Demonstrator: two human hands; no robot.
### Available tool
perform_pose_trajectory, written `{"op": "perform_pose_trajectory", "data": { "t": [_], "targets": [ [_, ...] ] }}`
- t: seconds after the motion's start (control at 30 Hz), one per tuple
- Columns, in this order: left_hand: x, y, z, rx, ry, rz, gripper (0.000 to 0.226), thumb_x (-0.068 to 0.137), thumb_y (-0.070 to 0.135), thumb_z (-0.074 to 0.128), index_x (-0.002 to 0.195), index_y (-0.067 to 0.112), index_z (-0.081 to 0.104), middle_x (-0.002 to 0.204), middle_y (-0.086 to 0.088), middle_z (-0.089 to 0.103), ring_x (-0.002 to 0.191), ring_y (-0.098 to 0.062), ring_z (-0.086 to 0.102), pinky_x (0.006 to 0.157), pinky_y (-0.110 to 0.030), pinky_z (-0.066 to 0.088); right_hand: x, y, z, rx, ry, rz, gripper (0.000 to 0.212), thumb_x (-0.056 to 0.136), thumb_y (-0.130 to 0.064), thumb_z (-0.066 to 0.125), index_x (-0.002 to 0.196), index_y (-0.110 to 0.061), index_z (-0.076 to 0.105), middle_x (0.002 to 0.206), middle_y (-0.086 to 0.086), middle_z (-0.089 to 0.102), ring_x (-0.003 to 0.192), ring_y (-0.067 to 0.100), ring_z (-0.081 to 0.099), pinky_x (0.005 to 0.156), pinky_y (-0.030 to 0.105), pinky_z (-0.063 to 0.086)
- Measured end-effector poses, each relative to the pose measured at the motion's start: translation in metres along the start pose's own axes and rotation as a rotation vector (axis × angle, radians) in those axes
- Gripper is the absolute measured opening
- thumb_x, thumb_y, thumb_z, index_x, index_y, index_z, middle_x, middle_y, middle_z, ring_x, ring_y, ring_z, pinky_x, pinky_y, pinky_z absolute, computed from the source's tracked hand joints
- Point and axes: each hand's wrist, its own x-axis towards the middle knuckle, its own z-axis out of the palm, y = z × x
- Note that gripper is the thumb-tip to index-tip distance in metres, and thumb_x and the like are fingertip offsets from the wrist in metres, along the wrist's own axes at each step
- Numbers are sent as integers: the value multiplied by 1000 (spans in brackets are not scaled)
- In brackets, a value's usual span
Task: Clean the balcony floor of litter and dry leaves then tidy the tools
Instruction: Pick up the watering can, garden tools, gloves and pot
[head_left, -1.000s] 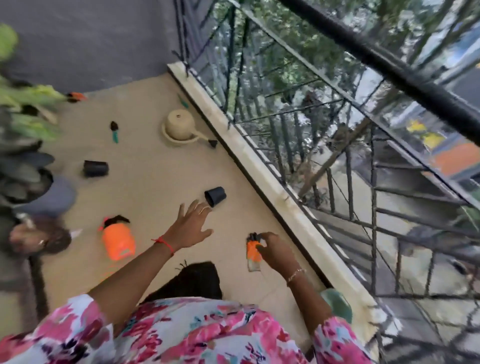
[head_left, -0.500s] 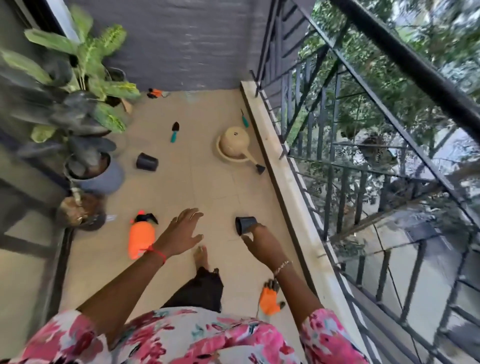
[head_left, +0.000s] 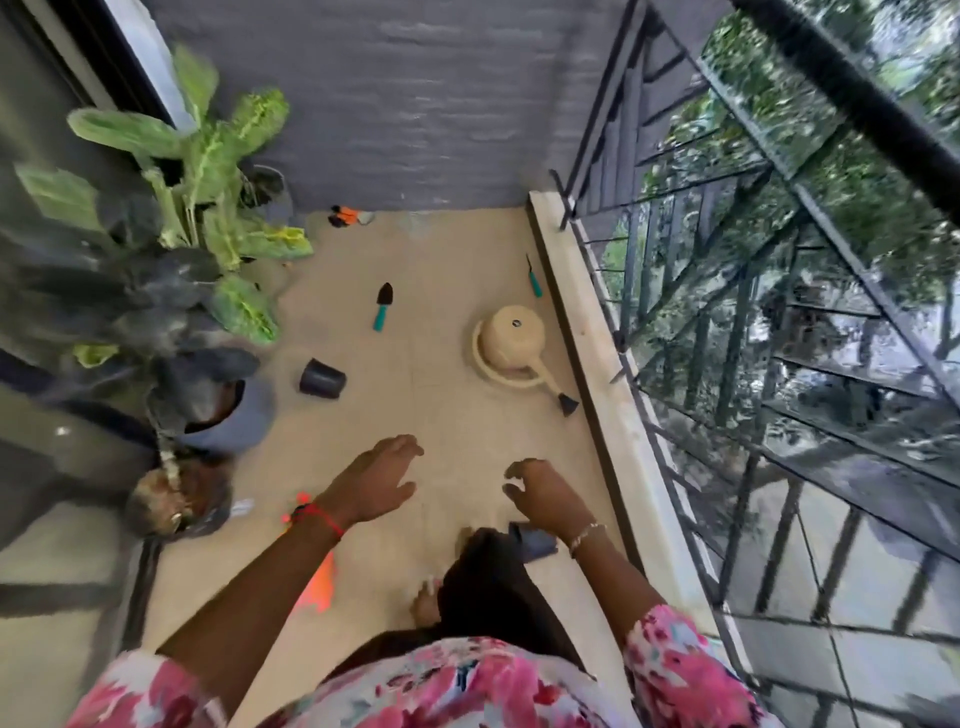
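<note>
My left hand (head_left: 374, 480) hovers over the beige balcony floor (head_left: 441, 415) with fingers spread, holding nothing. My right hand (head_left: 545, 493) hangs beside it, fingers loosely curled and empty. A small black pot (head_left: 535, 543) lies on the floor just below my right wrist. An orange spray bottle (head_left: 319, 587) is partly hidden under my left forearm. Farther off lie a tipped beige watering can (head_left: 511, 345), a second black pot (head_left: 322, 378) on its side, a teal-handled trowel (head_left: 383, 306) and another teal-handled tool (head_left: 534, 278) by the ledge.
Potted plants (head_left: 208, 405) crowd the left side. A raised ledge (head_left: 597, 364) with a black metal railing (head_left: 727, 338) runs along the right. A small orange and black item (head_left: 344, 215) lies at the grey back wall. My dark-clothed leg (head_left: 488, 582) stretches forward below my hands.
My right hand set down the orange tool, reached to the small black pot, then lifted off it empty. The view swung left and forward. My left hand stayed open.
</note>
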Motion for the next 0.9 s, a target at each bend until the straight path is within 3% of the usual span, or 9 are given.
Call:
{"op": "perform_pose_trajectory", "data": {
  "t": [0.1,0.17,0.27,0.43,0.53,0.6,0.7,0.8,0.9],
  "targets": [
    [47,-25,-20,8,-2,47,56,66,13,81,116,4,59,124,-18,58,110,-30,61,85,-33,52,47,-7,-33,-37,-20,-61,34,96,-21,47,126,-7,54,127,11,54,121,23,46,98,29,35],
    [78,-39,-33,94,-47,75,53,57,14,84,106,5,64,112,-18,65,97,-30,67,72,-38,56,74,-10,-56,-67,-30,-116,33,97,-23,45,123,-5,56,123,13,56,115,26,51,95,32,39],
    [144,-55,-64,80,-26,92,44,83,13,63,125,4,54,141,-16,44,130,-29,44,103,-36,38,129,-2,-87,-55,-69,-182,35,99,-29,43,110,-2,62,111,16,60,102,29,58,88,38,44],
    [264,-75,-94,122,-155,77,47,95,20,47,140,11,37,153,-4,23,141,-20,22,112,-30,23,226,22,-129,-13,-113,-132,36,99,-29,41,108,-2,63,110,14,61,101,26,57,86,31,42],
    [339,-90,-92,194,-202,173,43,85,13,59,127,8,54,142,-11,45,133,-26,41,109,-37,33,297,38,-135,35,-87,-12,32,99,-28,42,109,-6,63,111,12,61,101,24,57,85,26,39],
    [396,-101,-80,287,-236,236,37,65,17,68,101,12,71,113,-9,67,107,-25,64,87,-39,53,352,55,-123,35,-93,63,34,100,-31,39,111,-6,60,113,11,60,102,24,56,86,29,42],
    [478,-121,-37,454,-326,285,37,65,24,70,101,13,72,110,-5,68,108,-21,63,89,-41,52,434,81,-87,-28,-167,153,38,100,-34,36,119,-5,54,121,13,55,109,27,52,91,36,43],
    [550,-161,33,502,-388,378,55,27,26,88,79,15,76,87,-2,72,90,-21,69,75,-44,56,519,111,-33,-135,-271,189,38,98,-32,39,122,-4,47,126,15,49,115,31,47,92,38,39],
    [614,-196,101,616,-490,416,59,55,32,83,109,11,69,115,-9,65,116,-23,58,96,-46,47,602,145,25,-162,-277,250,40,95,-27,46,126,-2,43,132,15,44,121,29,43,96,37,37]
  ]
}}
